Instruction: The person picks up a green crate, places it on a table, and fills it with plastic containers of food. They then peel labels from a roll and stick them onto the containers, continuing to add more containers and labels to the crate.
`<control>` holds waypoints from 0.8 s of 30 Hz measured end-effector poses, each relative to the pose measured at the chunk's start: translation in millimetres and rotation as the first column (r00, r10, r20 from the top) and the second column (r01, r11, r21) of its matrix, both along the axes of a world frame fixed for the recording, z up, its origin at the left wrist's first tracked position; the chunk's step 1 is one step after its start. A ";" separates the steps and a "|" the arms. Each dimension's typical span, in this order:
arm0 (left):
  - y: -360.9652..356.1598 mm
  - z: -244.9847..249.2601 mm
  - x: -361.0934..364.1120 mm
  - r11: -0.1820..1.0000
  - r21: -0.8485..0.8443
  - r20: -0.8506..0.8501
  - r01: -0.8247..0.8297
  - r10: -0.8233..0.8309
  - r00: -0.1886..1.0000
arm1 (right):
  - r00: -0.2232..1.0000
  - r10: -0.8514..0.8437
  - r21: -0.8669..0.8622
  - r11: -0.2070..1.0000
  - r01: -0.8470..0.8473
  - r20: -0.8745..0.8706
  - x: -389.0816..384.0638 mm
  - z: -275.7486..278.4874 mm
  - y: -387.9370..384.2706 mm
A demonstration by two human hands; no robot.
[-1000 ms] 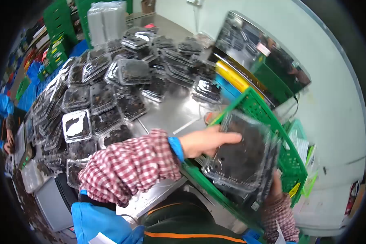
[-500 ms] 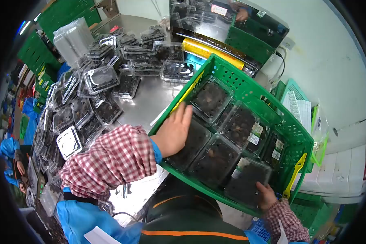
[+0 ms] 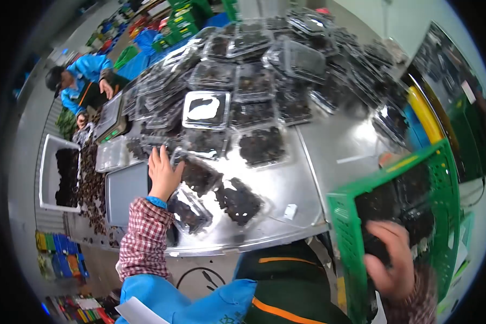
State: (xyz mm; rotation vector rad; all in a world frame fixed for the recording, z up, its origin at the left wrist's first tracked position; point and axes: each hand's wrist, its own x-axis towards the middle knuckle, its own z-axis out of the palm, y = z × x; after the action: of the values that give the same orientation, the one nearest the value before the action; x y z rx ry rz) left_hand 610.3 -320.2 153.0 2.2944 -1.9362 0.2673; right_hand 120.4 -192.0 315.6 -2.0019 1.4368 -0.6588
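Note:
My left hand [image 3: 164, 173] reaches over the metal table with its fingers spread. Its fingertips are right at a clear plastic box [image 3: 198, 174] filled with dark pieces. Two similar lidded boxes lie close by, a tilted box [image 3: 189, 211] and a dark-filled box [image 3: 240, 202]. At the right, my right hand [image 3: 391, 262] is over the green crate [image 3: 346, 237], blurred, its thumb and fingers apart with nothing between them. Dark-filled boxes [image 3: 380, 202] sit inside that crate, partly hidden by the hand.
A large pile of filled clear boxes [image 3: 254, 81] covers the back of the metal table [image 3: 286, 189]. At the left are a grey tray [image 3: 127, 194], a white bin [image 3: 47, 173] and loose brown pieces [image 3: 92, 200]. A co-worker [image 3: 92, 67] in blue sits beyond. A yellow roll [image 3: 424, 116] lies at the right.
The view has swung left. My left hand has left the crate's boxes and moved over to the table. My right hand has let go of the box at the crate's near corner.

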 end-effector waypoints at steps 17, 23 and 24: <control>8.9 -7.2 26.6 0.983 0.173 -0.805 0.058 0.107 0.584 | 0.964 -0.051 0.568 0.816 -0.110 0.259 164.0 -133.3 -65.0; -27.3 61.4 -31.0 0.992 -0.019 -0.985 0.122 0.002 -0.170 | 0.268 -0.630 0.376 0.696 0.612 0.729 -55.9 -36.4 72.0; -28.9 81.5 -74.6 0.985 -0.155 -0.922 0.077 -0.117 -0.369 | 0.215 -0.684 0.338 0.577 0.743 0.697 -87.1 -30.2 106.5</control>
State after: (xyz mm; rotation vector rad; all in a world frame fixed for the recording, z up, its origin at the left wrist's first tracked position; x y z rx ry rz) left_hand 535.7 -349.1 234.5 1.0368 -0.8693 -1.3396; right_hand 33.3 -85.5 285.3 -0.6368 1.6599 -1.7502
